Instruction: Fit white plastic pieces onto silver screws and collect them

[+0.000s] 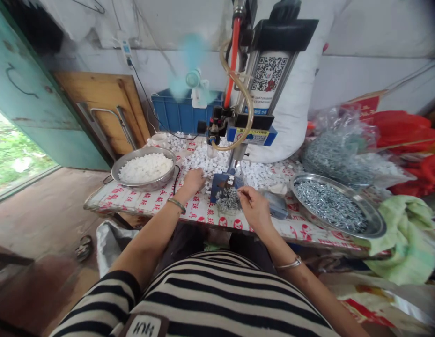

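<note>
My left hand (194,182) is closed beside the press, its fingertips at the edge of a spread of small white plastic pieces (266,173); what it pinches is too small to make out. My right hand (255,207) has thumb and forefinger pinched together at the right side of a heap of small metal pins (227,199). That heap sits at the front of the blue press base (217,183). Above the base stands a pneumatic press (269,84), its ram (233,161) pointing down. A couple of white pieces (231,179) lie on the base below the ram.
To the left is a metal bowl (147,180) of white pieces. A metal basin (373,224) of pins stands right, beside a green cloth (403,234) and plastic bags (343,145). Behind are a blue crate (168,114) and a small running fan (193,78).
</note>
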Motion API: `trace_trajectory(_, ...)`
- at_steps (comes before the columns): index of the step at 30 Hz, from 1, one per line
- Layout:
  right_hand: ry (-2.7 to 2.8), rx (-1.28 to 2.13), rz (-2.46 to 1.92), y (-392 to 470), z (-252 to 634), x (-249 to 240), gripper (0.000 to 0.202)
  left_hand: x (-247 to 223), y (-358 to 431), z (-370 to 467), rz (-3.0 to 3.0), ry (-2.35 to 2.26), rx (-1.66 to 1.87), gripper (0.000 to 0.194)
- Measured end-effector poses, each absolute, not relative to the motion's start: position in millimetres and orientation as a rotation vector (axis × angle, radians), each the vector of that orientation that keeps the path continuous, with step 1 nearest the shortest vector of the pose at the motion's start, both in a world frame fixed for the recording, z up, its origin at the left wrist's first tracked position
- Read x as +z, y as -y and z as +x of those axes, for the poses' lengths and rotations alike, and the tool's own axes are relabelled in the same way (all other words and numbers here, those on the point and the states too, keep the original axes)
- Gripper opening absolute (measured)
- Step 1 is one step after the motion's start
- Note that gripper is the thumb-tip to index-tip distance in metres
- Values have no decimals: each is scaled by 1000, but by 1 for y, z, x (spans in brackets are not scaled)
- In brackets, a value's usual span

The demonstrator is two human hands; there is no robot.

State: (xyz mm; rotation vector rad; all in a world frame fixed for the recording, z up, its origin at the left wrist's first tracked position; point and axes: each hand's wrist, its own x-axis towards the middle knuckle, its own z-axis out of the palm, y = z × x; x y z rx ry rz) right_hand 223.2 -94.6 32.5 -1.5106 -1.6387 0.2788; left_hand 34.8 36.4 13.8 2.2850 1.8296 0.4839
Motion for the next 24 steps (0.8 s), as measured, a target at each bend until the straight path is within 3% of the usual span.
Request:
trace_trajectory(5, 1616, 417, -1406, 91, 213, 41, 22, 26, 3, 43, 2392, -1492, 873, 16)
trace_trajectory(13, 1872, 111, -1579, 94, 203, 56, 17, 34, 57, 62, 2125, -972, 1194, 58)
trace_trajectory(20, 2030, -225, -1529, 104, 200, 51, 26, 41, 58, 62, 1681, -789, 1198, 56)
trace_trajectory(24, 2004, -196, -1373, 106, 204, 45, 33, 46, 57, 62, 1296, -688, 1127, 51)
